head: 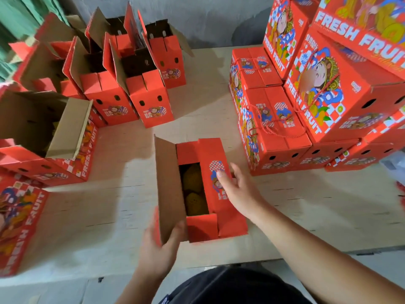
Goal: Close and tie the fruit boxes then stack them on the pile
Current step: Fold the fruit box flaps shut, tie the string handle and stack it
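A red fruit box [221,218] stands on the cardboard-covered floor in front of me, its top half open. Brownish-yellow fruit [194,189] shows through the gap. The left flap [168,187] stands upright, brown side inward, and my left hand [160,249] grips its near lower corner. My right hand [236,187] rests with spread fingers on the right flap, which lies folded down over the top. At the right rises the pile of closed boxes [274,126], tied with red cord handles.
Several open red boxes [131,88] with raised flaps stand at the back left. An open box [50,132] lies at the left, with another printed box [19,227] below it. A grey wall runs behind. Bare cardboard floor [317,211] lies to the right.
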`<act>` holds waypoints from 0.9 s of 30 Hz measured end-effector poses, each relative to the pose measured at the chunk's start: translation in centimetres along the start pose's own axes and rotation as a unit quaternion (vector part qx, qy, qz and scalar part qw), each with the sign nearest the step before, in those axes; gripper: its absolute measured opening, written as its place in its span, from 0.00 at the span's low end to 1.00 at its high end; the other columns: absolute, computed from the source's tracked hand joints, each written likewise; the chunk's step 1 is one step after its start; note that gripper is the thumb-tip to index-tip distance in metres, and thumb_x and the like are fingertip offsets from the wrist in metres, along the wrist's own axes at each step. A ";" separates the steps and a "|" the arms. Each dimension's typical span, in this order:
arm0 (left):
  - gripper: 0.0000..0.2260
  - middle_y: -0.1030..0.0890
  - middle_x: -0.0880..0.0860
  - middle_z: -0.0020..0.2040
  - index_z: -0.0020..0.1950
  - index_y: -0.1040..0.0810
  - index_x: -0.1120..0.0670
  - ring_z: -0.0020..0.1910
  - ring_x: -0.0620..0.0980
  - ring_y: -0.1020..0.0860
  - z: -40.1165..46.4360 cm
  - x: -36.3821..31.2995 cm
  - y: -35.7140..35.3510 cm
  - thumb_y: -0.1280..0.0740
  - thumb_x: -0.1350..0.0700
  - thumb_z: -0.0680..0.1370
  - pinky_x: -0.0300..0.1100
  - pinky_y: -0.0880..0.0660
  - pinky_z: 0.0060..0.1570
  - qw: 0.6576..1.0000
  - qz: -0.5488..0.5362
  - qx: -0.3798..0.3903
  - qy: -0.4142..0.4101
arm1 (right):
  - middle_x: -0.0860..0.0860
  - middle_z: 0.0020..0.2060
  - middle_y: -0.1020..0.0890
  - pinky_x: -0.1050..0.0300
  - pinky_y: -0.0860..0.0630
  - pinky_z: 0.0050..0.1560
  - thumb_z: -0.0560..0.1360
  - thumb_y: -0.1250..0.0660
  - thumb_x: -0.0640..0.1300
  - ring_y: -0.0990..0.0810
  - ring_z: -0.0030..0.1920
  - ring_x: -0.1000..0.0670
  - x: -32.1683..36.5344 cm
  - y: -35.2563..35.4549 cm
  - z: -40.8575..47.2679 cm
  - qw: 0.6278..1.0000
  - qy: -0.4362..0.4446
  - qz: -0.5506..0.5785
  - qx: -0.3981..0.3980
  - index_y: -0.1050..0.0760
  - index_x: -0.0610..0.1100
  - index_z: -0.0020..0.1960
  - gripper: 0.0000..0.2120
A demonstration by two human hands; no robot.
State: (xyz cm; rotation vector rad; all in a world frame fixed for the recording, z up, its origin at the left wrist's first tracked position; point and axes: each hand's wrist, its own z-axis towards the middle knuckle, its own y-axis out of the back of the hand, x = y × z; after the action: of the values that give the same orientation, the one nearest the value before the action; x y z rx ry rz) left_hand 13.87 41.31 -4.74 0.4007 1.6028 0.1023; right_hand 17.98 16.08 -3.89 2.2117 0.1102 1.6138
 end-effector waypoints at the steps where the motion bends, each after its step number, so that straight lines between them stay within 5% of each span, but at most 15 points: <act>1: 0.22 0.14 0.43 0.56 0.71 0.26 0.42 0.54 0.42 0.16 -0.4 -0.3 -0.5 0.32 0.42 0.78 0.38 0.20 0.50 0.999 0.025 0.026 -0.022 | 0.57 0.73 0.26 0.52 0.31 0.73 0.73 0.34 0.72 0.28 0.72 0.59 0.1 0.0 -0.4 0.999 0.029 -0.006 0.040 0.40 0.56 0.80 0.41; 3: 0.23 0.14 0.44 0.54 0.73 0.29 0.43 0.51 0.45 0.15 -0.4 -1.0 -1.2 0.32 0.42 0.79 0.39 0.19 0.46 0.995 0.047 0.055 -0.068 | 0.59 0.81 0.42 0.52 0.41 0.78 0.71 0.37 0.78 0.43 0.79 0.61 -0.1 0.5 -1.6 0.990 0.081 -0.052 0.099 0.50 0.62 0.82 0.47; 6: 0.26 0.14 0.47 0.52 0.74 0.30 0.46 0.50 0.49 0.15 0.3 -1.6 -1.0 0.32 0.37 0.79 0.49 0.19 0.47 0.992 0.040 0.088 -0.079 | 0.64 0.82 0.52 0.46 0.49 0.81 0.71 0.42 0.80 0.53 0.81 0.62 -1.0 2.5 -3.7 0.987 0.077 -0.028 0.139 0.50 0.65 0.81 0.44; 10: 0.34 0.17 0.47 0.63 0.78 0.34 0.48 0.63 0.49 0.18 0.9 -1.3 0.0 0.32 0.32 0.78 0.55 0.21 0.60 0.981 0.032 0.181 -0.056 | 0.60 0.81 0.53 0.47 0.34 0.76 0.74 0.35 0.71 0.48 0.81 0.55 -2.4 2.0 -6.3 0.965 0.149 -0.195 0.096 0.47 0.60 0.82 0.42; 13: 0.43 0.33 0.45 0.76 0.82 0.49 0.36 0.78 0.46 0.35 1.5 -1.3 -0.2 0.32 0.27 0.73 0.51 0.34 0.75 0.961 -0.008 0.276 -0.021 | 0.59 0.78 0.52 0.47 0.24 0.67 0.73 0.30 0.68 0.40 0.77 0.49 -2.5 0.3 -6.4 0.962 0.126 -0.241 0.030 0.48 0.62 0.81 0.43; 16: 0.55 0.44 0.45 0.74 0.81 0.64 0.34 0.80 0.45 0.51 1.9 -1.7 -0.5 0.34 0.20 0.67 0.40 0.40 0.75 0.965 0.010 0.257 -0.051 | 0.58 0.76 0.53 0.44 0.22 0.62 0.72 0.30 0.70 0.36 0.75 0.45 -2.1 -0.4 -5.4 0.950 0.091 -0.297 0.033 0.55 0.64 0.78 0.45; 18: 0.58 0.52 0.40 0.78 0.81 0.70 0.37 0.82 0.49 0.56 2.2 -1.8 -0.4 0.35 0.19 0.66 0.53 0.43 0.79 0.966 0.015 0.242 -0.088 | 0.58 0.74 0.53 0.43 0.22 0.63 0.73 0.30 0.68 0.34 0.73 0.43 -1.9 -0.4 -4.9 0.952 0.078 -0.292 0.038 0.55 0.63 0.78 0.45; 21: 0.53 0.54 0.47 0.83 0.85 0.55 0.42 0.83 0.49 0.55 4.1 -2.5 -0.1 0.41 0.18 0.68 0.60 0.41 0.76 0.954 0.142 0.196 -0.178 | 0.58 0.71 0.47 0.48 0.24 0.66 0.75 0.31 0.63 0.30 0.70 0.47 -2.0 -0.3 -4.7 0.965 0.099 -0.240 0.024 0.49 0.62 0.78 0.39; 24: 0.31 0.41 0.45 0.82 0.79 0.33 0.41 0.80 0.54 0.46 7.6 -3.4 -0.4 0.47 0.27 0.80 0.60 0.41 0.76 0.904 0.287 0.130 -0.290 | 0.61 0.67 0.41 0.70 0.30 0.61 0.73 0.37 0.65 0.28 0.64 0.64 -1.9 0.2 -5.1 0.986 0.101 -0.130 0.012 0.43 0.65 0.77 0.34; 27: 0.23 0.30 0.44 0.76 0.70 0.23 0.44 0.79 0.58 0.40 10.2 -3.5 -1.2 0.45 0.34 0.84 0.61 0.39 0.75 0.862 0.339 0.152 -0.346 | 0.61 0.69 0.36 0.80 0.34 0.56 0.73 0.37 0.63 0.33 0.65 0.74 -1.5 1.0 -5.2 0.997 0.072 -0.033 0.011 0.41 0.64 0.79 0.35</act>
State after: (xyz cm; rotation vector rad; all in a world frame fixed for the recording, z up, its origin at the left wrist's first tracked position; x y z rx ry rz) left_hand 23.72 37.30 -2.63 1.1079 0.7050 0.2113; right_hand 12.51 16.14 -3.55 2.0825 0.2390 1.7425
